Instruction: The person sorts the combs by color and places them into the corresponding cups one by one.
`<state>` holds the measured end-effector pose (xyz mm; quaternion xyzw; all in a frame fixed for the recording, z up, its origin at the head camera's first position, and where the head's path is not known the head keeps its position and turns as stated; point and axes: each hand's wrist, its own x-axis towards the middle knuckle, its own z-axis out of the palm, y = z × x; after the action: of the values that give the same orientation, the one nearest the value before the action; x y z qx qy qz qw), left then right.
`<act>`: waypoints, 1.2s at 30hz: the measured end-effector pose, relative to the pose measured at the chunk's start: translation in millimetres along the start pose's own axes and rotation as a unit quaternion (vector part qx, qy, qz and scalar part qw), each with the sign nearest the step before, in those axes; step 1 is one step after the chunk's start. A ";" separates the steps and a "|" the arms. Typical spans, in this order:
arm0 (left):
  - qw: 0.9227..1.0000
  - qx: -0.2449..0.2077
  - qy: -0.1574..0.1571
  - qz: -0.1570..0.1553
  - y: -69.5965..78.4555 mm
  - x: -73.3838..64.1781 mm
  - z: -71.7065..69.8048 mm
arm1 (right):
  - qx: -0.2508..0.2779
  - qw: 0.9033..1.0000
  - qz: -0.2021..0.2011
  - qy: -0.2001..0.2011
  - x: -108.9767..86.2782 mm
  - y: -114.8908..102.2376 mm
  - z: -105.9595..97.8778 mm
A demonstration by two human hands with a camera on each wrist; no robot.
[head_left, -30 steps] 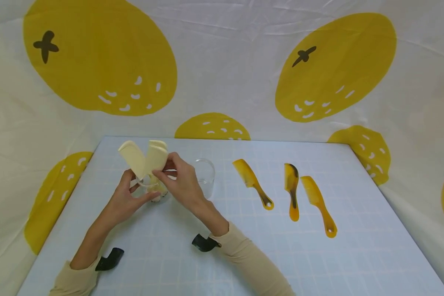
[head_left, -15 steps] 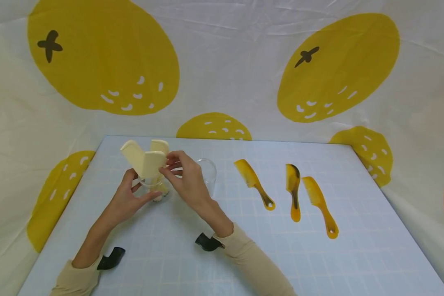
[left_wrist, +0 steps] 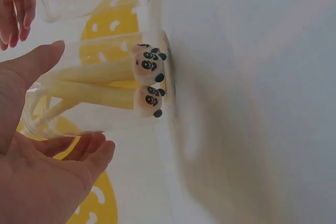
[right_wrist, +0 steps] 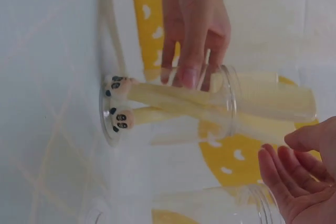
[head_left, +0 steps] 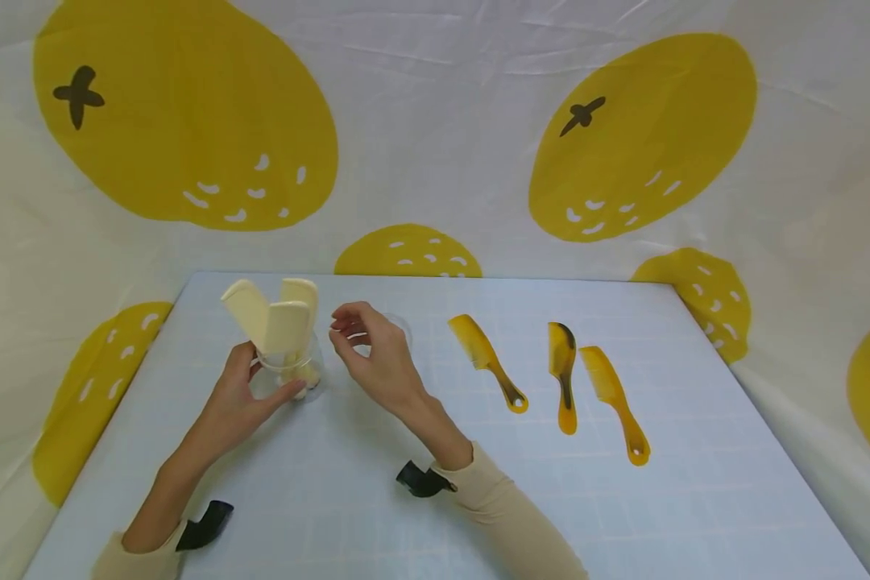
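Observation:
My left hand [head_left: 234,407] holds a clear jar [left_wrist: 100,119] between thumb and fingers. The jar stands upright on the table. Inside it are three cream combs [head_left: 287,326], broad heads up and fanned out above the rim. Panda faces [left_wrist: 147,66] on the handle ends rest near the jar's bottom in the left wrist view. My right hand [head_left: 380,362] is just right of the jar, fingers loosely bent, nothing between them. In the right wrist view its fingertips are close to the comb heads, apart from them.
Behind my right hand stands a second clear jar [head_left: 400,326], partly hidden. Three amber combs [head_left: 482,350] lie spread on the table to the right. The pale blue table [head_left: 420,540] ends at a white curtain [head_left: 435,121] with yellow fruit prints.
My right hand has let go of a cream comb, now standing in the jar with the others, and drawn back to the right. My left hand has stayed at the jar.

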<state>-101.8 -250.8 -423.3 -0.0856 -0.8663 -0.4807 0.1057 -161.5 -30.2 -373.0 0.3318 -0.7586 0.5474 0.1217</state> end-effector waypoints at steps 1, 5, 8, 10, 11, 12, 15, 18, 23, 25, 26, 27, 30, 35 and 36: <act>1.000 0.014 0.005 0.004 0.3 -1.1 0.1 | 0.000 1.000 -0.002 0.001 -0.7 0.6 -1.1; 0.998 0.067 0.016 0.000 1.8 -6.8 0.4 | -0.006 1.000 -0.006 0.001 -4.0 2.0 -6.3; 0.995 0.096 0.017 -0.019 5.1 -11.0 0.7 | -0.013 1.000 -0.014 0.002 -6.7 4.1 -10.2; 0.993 0.109 0.014 -0.037 8.4 -13.7 1.1 | -0.016 1.000 -0.022 0.005 -8.4 5.2 -13.1; 0.992 0.112 0.012 -0.048 10.7 -14.9 1.3 | -0.018 1.000 -0.024 0.006 -9.5 6.0 -14.7; 0.992 0.113 0.010 -0.057 12.9 -16.0 1.6 | -0.020 0.999 -0.027 0.007 -10.6 6.7 -16.4; 0.990 0.116 0.009 -0.085 18.1 -20.1 3.4 | -0.022 0.999 -0.030 0.010 -13.8 8.4 -22.0; 0.987 0.122 0.022 -0.098 22.2 -24.5 5.2 | -0.023 0.999 -0.035 0.015 -16.8 10.9 -27.8; 0.985 0.129 0.045 -0.108 27.7 -30.7 7.9 | -0.028 0.998 -0.044 0.028 -21.4 16.4 -38.0; 0.984 0.125 0.045 -0.115 30.4 -33.1 9.4 | -0.031 0.998 -0.044 0.032 -23.3 18.4 -42.3; 0.984 0.123 0.043 -0.119 31.5 -34.1 10.4 | -0.033 0.998 -0.043 0.033 -24.3 19.4 -44.5; 0.984 0.121 0.041 -0.122 32.8 -35.2 11.4 | -0.034 0.998 -0.042 0.034 -25.2 20.3 -46.6; 0.986 0.108 0.038 -0.120 36.7 -37.0 15.5 | -0.039 0.998 -0.036 0.036 -28.2 22.6 -53.0; 0.992 0.085 0.041 -0.089 43.5 -37.0 24.1 | -0.047 0.998 -0.021 0.040 -33.4 26.9 -62.3; 0.992 0.081 0.039 -0.083 45.0 -36.7 25.9 | -0.049 0.998 -0.019 0.041 -34.5 27.7 -64.2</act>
<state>-57.9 -206.9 -409.7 0.0147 -0.9016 -0.4193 0.1055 -164.7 46.0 -388.9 0.3171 -0.7724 0.5202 0.1794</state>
